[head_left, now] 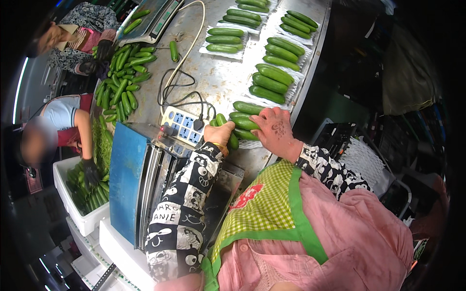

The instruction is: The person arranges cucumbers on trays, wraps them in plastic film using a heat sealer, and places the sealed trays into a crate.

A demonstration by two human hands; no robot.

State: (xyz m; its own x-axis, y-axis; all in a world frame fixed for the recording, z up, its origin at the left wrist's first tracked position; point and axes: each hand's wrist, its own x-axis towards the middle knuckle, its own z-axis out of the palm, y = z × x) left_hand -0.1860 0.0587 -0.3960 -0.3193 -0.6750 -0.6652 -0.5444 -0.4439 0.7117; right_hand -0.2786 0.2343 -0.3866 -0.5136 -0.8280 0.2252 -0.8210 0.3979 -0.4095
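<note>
My left hand [219,134] is closed around small green cucumbers [221,120], which poke out past its thumb. Close beside it, my right hand [279,130] curls its fingers over the ends of a short row of cucumbers [246,107]. That row lies on white foam netting [251,144], which shows at its near edge. Beyond my right hand, another group of cucumbers [272,78] rests on a similar white net sheet. How many cucumbers my left hand holds is partly hidden by the fingers.
A power strip [184,125] with black cables sits left of my left hand, near a blue-sided machine [127,182]. Loose cucumbers [124,82] are heaped at the far left, by a scale [155,22]. Two co-workers stand there; one gloved hand [90,172] reaches into a white crate [94,216].
</note>
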